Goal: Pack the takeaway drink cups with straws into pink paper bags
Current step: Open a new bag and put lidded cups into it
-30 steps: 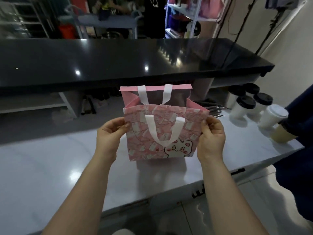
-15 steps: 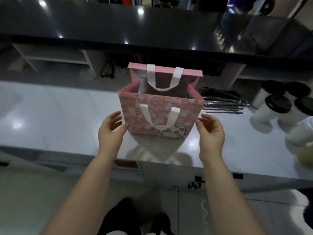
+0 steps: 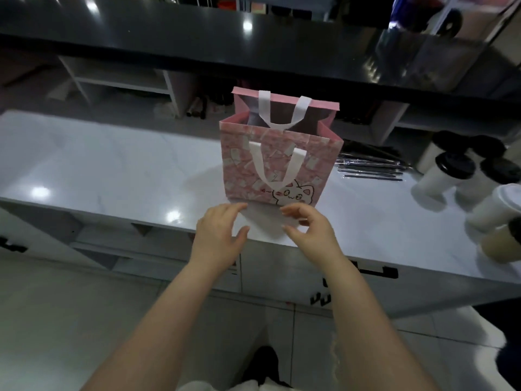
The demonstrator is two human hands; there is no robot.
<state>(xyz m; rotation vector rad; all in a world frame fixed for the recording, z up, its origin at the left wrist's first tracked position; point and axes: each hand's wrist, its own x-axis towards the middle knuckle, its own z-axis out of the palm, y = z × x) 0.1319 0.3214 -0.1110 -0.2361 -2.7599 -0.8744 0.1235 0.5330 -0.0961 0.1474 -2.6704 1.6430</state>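
Bench (image 3: 112,165) of pale marbled stone runs out far to the left of your left hand (image 3: 218,238), glossy with spots of reflected light. That left hand hangs over the near edge of the bench, released, its fingers nearly straight and spread, holding nothing. Its fingertips (image 3: 241,206) reach the lower left corner of the pink paper bag (image 3: 239,170), and you cannot tell whether they touch it. The bag stands upright on the bench just beyond both hands, mouth open, its rear panel rising higher than the front. A white ribbon handle (image 3: 277,183) droops over the front face and a second handle (image 3: 282,125) hangs from the rear panel. A cartoon cat (image 3: 296,194) is printed low on the front, right above your right hand (image 3: 313,235). That right hand is released too: fingers loosely curled, thumb and forefinger apart, gripping nothing, close before the bag's base but not clearly on it. Beyond it and to its right, beside the bag, a bundle of dark wrapped straws (image 3: 369,169) lies flat on the bench. Farther right stands a cluster of white cups with black lids (image 3: 445,176). Nearer you than those are a white-lidded cup (image 3: 499,207) and a tan cup (image 3: 499,245) at the frame's edge. Past the bag, a black counter (image 3: 169,32) crosses the view.
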